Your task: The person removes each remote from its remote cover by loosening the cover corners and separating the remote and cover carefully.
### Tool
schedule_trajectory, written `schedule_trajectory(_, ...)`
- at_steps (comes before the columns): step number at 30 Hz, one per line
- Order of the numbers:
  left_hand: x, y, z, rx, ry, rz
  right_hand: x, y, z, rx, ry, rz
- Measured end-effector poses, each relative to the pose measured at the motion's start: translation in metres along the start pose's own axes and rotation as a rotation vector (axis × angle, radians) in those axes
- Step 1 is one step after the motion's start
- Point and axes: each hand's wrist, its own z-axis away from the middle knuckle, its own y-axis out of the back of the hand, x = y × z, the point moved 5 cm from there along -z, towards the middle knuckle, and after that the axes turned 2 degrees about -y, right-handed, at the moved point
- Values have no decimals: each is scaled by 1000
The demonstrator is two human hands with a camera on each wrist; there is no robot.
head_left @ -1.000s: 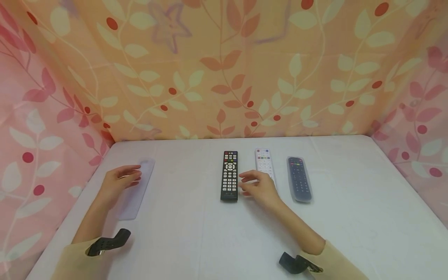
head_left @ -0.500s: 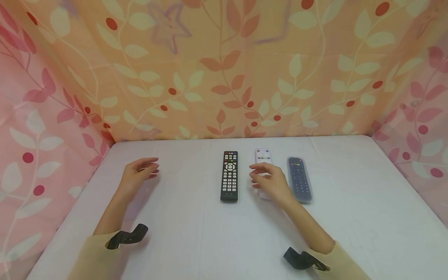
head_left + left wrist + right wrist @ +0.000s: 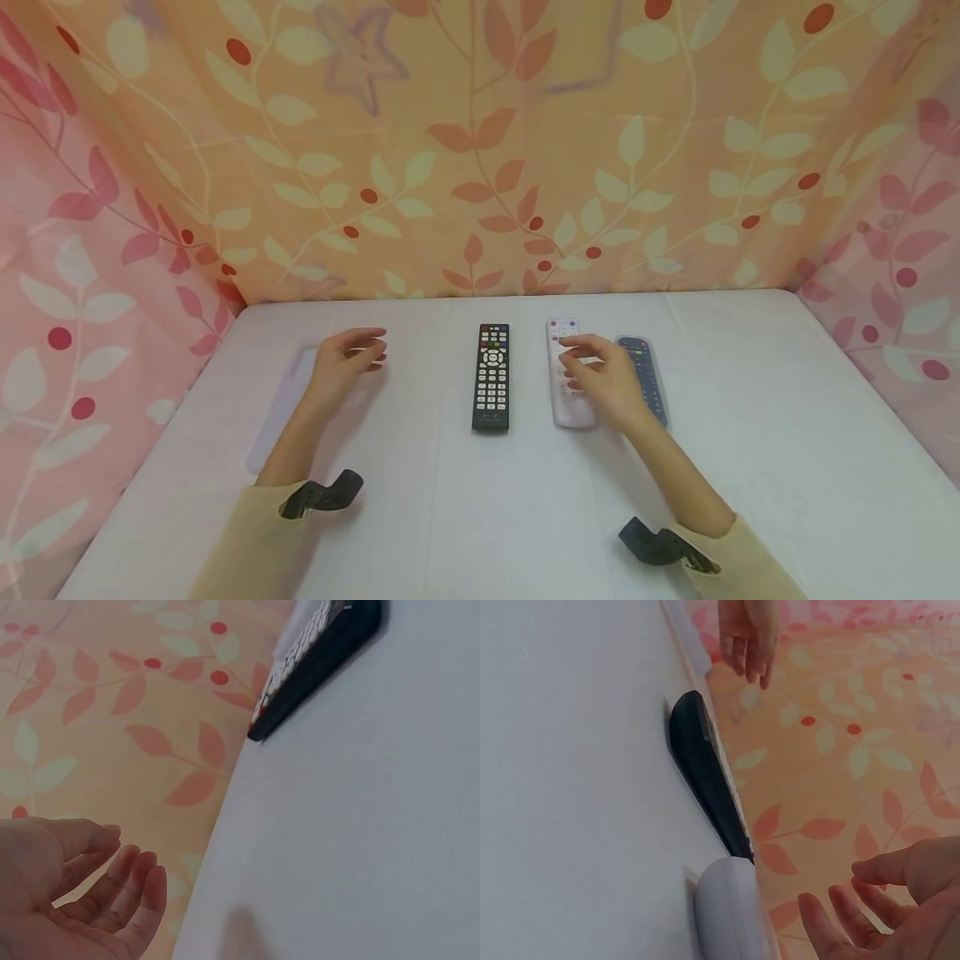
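Note:
My left hand [image 3: 341, 364] hovers over the table between a pale lilac flat case [image 3: 283, 408] and the black remote control [image 3: 491, 379]. Its fingers are loosely bent with nothing in them, as the left wrist view also shows on the hand [image 3: 90, 889]. My right hand [image 3: 609, 379] hangs above the gap between the white remote control [image 3: 570, 408] and the dark grey remote control [image 3: 651, 375], hiding part of both. In the right wrist view the right hand [image 3: 892, 907] holds nothing, its fingers loosely curved beside the white remote [image 3: 731, 907].
A white-covered table [image 3: 427, 508] carries all these things. Floral curtains hang close behind it, an orange one [image 3: 420, 250] at the back and pink ones [image 3: 67, 350] at the sides. Each sleeve has a black wrist camera [image 3: 322, 494] sticking out.
My left hand has moved right, from above the lilac case toward the black remote. My right hand has drifted right, away from the black remote, across the white one. The remotes have not moved.

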Motion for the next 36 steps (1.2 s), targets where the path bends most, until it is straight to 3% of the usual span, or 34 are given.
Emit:
schedule_trajectory(13,7,-50,-12,-18,2,17,1,16,-3,18,-3,32)
schedule_trajectory(23,13,-81,-14,-18,28,1,6,25,-10,31,-19,73)
schedule_trajectory(36,25,-125,-17,-66,29,35,10,35,-16,38,-43,104)
